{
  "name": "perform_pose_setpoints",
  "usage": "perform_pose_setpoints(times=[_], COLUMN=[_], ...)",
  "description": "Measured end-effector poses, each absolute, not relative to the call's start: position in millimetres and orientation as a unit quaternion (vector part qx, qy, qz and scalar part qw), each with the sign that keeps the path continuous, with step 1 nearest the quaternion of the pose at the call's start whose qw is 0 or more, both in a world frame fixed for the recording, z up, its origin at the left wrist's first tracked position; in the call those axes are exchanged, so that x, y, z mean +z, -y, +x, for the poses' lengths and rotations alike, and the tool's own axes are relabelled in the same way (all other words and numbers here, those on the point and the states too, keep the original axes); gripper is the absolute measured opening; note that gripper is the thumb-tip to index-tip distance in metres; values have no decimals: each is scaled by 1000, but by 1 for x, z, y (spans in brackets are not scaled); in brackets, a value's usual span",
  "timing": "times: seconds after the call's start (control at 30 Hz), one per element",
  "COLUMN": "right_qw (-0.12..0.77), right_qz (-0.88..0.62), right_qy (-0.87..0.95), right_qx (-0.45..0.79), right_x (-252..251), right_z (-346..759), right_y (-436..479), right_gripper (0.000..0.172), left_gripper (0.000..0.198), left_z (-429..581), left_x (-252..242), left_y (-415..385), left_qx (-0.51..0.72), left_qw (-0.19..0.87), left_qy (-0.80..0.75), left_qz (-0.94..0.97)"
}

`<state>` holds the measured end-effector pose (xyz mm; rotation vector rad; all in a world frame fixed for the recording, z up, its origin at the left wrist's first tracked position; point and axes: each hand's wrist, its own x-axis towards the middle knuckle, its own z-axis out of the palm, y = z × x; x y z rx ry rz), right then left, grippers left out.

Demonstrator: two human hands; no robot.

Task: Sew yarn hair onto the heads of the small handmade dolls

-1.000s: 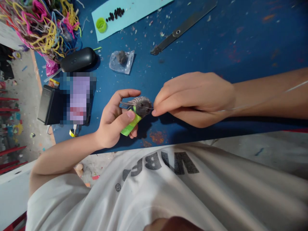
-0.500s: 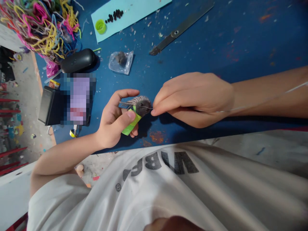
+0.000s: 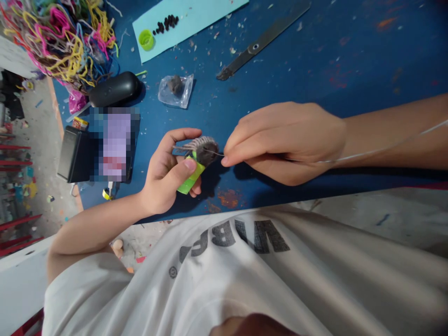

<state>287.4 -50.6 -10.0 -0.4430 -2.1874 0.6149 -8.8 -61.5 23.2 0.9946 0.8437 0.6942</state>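
Note:
My left hand (image 3: 166, 170) is closed around a small figure, its thumb pressed on the bright green wrapped part (image 3: 192, 179). The figure's top is a dark grey, clay-like lump (image 3: 206, 153) with a row of grey yarn strands (image 3: 196, 143) along one side. Just to the right, my right hand (image 3: 280, 142) pinches a thin wire-like strand (image 3: 217, 153) between thumb and finger. Its near end touches the dark lump; whether it goes in cannot be made out. A long pale length (image 3: 385, 145) runs from under my right hand along the forearm.
Beyond my hands lie a clear plastic bag (image 3: 191, 86) with a grey lump, a dark blade (image 3: 273, 35) and a light blue sheet (image 3: 206, 18) bearing black beads and a green cap (image 3: 146, 40). Left are tangled yarn (image 3: 70, 42), a black case (image 3: 115, 88) and a blurred phone (image 3: 117, 144).
My right hand has drawn slightly to the right, away from the figure, with the strand still pinched. My left hand and the figure have barely moved.

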Motion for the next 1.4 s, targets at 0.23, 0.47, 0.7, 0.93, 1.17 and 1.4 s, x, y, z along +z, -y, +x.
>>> perform_pose_setpoints(times=[0.23, 0.47, 0.7, 0.93, 1.17, 1.4], right_qw=[382, 392, 388, 388, 470, 456], right_qz=[-210, -200, -206, -204, -258, -163], right_qy=[860, 857, 860, 858, 802, 867], right_qx=[265, 268, 260, 268, 263, 118], right_x=[-12, -10, -8, -9, -4, 31], right_z=[291, 289, 288, 289, 285, 270], right_y=[51, 50, 50, 50, 53, 63], right_gripper=[32, 32, 39, 33, 29, 30], left_gripper=[60, 53, 61, 58, 51, 45], left_z=[-9, -10, -10, -10, -8, -12], left_x=[24, 25, 25, 25, 22, 18], left_y=[63, 62, 62, 62, 62, 63], left_qx=[318, 318, 315, 318, 335, 384], left_qw=[735, 724, 733, 737, 740, 747], left_qy=[-386, -375, -394, -384, -376, -346], left_qz=[457, 483, 456, 457, 446, 418])
